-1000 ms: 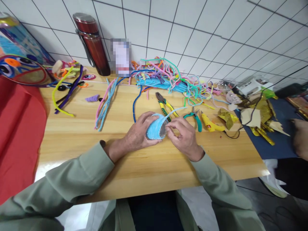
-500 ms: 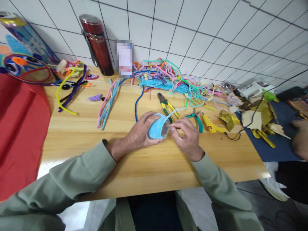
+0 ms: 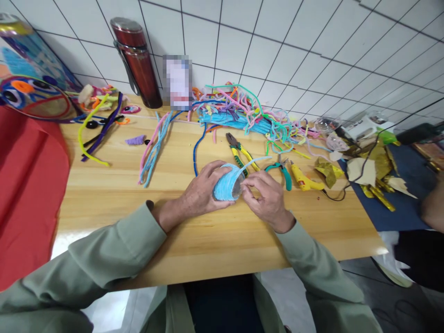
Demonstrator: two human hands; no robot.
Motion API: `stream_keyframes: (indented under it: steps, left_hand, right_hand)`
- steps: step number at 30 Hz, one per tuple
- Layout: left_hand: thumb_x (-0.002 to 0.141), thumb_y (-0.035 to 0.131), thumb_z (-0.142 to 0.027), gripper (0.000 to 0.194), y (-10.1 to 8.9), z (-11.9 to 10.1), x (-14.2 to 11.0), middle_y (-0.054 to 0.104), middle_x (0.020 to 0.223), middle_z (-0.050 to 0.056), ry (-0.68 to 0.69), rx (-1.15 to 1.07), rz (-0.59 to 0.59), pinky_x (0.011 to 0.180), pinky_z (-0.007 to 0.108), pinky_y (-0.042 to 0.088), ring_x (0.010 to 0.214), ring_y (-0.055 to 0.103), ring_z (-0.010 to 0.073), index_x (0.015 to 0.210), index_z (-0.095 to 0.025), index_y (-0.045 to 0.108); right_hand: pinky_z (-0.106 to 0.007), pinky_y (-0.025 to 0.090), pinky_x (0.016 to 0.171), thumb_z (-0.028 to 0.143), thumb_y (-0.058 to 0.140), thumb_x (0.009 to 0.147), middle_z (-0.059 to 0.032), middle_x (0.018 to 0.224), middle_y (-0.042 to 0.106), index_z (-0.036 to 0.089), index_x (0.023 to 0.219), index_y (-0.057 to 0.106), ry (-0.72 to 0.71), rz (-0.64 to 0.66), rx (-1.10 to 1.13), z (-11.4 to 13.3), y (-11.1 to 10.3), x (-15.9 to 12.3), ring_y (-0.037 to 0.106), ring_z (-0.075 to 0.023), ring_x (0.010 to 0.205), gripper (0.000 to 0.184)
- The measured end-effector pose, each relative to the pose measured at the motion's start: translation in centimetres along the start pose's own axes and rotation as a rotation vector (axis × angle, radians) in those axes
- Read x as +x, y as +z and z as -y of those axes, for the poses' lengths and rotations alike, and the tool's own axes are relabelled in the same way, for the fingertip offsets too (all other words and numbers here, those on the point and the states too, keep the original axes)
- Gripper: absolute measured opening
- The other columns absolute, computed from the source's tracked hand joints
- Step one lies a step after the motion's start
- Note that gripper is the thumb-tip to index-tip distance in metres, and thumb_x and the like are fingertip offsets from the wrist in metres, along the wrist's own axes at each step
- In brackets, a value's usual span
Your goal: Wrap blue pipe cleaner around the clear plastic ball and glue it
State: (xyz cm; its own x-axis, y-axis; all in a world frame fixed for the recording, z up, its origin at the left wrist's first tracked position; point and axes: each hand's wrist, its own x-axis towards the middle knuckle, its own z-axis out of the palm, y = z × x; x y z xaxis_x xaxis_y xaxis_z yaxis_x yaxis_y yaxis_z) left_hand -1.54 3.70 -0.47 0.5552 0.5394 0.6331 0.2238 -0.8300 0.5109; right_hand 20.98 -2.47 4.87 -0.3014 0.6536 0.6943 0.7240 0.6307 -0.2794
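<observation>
My left hand [image 3: 198, 193] is wrapped round a small clear cup wound with light blue pipe cleaner [image 3: 226, 184], lying on its side just above the wooden table [image 3: 114, 199]. At the cup's open rim, my right hand [image 3: 266, 198] pinches the loose end of the blue pipe cleaner [image 3: 252, 162], whose tail runs up and to the right. Both hands meet at the table's middle.
Yellow-green pliers [image 3: 237, 151], teal pliers [image 3: 282, 171] and a yellow glue gun [image 3: 303, 178] lie just behind my hands. A heap of coloured pipe cleaners [image 3: 239, 114] and a red flask [image 3: 137, 62] stand by the tiled wall. Red cloth [image 3: 27, 185] lies left; another person's arm [image 3: 432, 206] is right.
The hands stay together on the cup; the fingers of my right hand have shifted slightly along the rim. The view has wobbled a little.
</observation>
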Motion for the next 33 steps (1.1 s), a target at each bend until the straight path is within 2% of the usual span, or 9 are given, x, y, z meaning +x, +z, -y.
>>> stream_keyframes:
  steps: [12, 16, 20, 27, 33]
  left_hand:
    - [0.085, 0.091, -0.045, 0.094, -0.20, 0.05, 0.25, 0.054, 0.152, 0.019, 0.004, -0.004, 0.003, 0.116, 0.063, 0.057, 0.144, 0.057, 0.0399, 0.159, -0.027, 0.035]
    - [0.085, 0.090, -0.044, 0.093, -0.24, -0.04, 0.22, 0.055, 0.151, 0.019, 0.011, -0.003, 0.014, 0.116, 0.062, 0.058, 0.144, 0.058, 0.0396, 0.159, -0.027, 0.036]
    - [0.086, 0.089, -0.048, 0.091, -0.03, 0.00, 0.08, 0.054, 0.152, 0.020, 0.002, 0.005, 0.000, 0.115, 0.062, 0.058, 0.144, 0.058, 0.0396, 0.159, -0.029, 0.037]
    - [0.085, 0.089, -0.048, 0.092, 0.14, -0.03, -0.09, 0.054, 0.153, 0.020, 0.006, 0.015, 0.005, 0.116, 0.061, 0.058, 0.145, 0.058, 0.0400, 0.159, -0.028, 0.039]
    - [0.085, 0.090, -0.050, 0.092, 0.04, -0.10, -0.11, 0.054, 0.153, 0.020, -0.026, -0.001, 0.028, 0.117, 0.062, 0.057, 0.145, 0.059, 0.0395, 0.158, -0.029, 0.039]
  right_hand:
    - [-0.034, 0.060, 0.072, 0.014, 0.067, 0.101, -0.0030, 0.089, 0.077, 0.025, 0.096, 0.071, 0.126, -0.046, 0.020, -0.37, 0.09, 0.28, 0.074, -0.0190, 0.084, 0.013]
    - [-0.033, 0.058, 0.068, 0.016, 0.068, 0.098, -0.0025, 0.090, 0.076, 0.025, 0.096, 0.070, 0.149, -0.051, 0.043, -0.31, -0.14, 0.41, 0.073, -0.0183, 0.080, 0.010]
    - [-0.034, 0.058, 0.070, 0.015, 0.068, 0.096, -0.0023, 0.089, 0.076, 0.025, 0.095, 0.068, 0.135, -0.028, 0.060, 0.01, -0.04, 0.50, 0.073, -0.0198, 0.082, 0.011]
    - [-0.032, 0.057, 0.070, 0.009, 0.065, 0.091, 0.0007, 0.080, 0.074, 0.025, 0.088, 0.066, 0.224, -0.008, 0.050, -0.53, 0.27, 0.28, 0.071, -0.0177, 0.073, 0.017]
    - [-0.031, 0.060, 0.068, 0.014, 0.068, 0.092, 0.0010, 0.081, 0.076, 0.025, 0.090, 0.067, 0.219, 0.007, 0.084, -0.29, -0.18, 0.53, 0.072, -0.0171, 0.071, 0.012]
